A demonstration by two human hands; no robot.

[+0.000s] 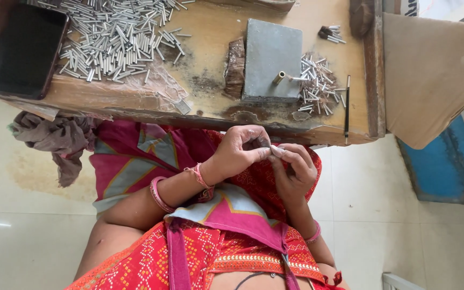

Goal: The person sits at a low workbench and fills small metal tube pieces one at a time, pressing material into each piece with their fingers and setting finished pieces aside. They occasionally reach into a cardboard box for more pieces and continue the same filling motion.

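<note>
My left hand (238,152) and my right hand (295,173) meet over my lap, just in front of the wooden workbench (210,32). Their fingertips pinch a small pale piece (276,151) between them; it is too small to tell what kind of piece it is. Both wrists wear pink bangles. On the bench straight ahead lies a grey metal block (272,53) with a short brass peg (279,77) sticking out of it. Beside the block on the right is a small heap of thin metal tubes (316,86).
A large pile of metal tubes (114,37) covers the bench's left part, next to a black tray (22,51). A thin black rod (347,107) lies at the right edge. A grey-brown cloth (55,140) hangs at the left; a brown board (430,70) and a blue surface (449,166) are at the right.
</note>
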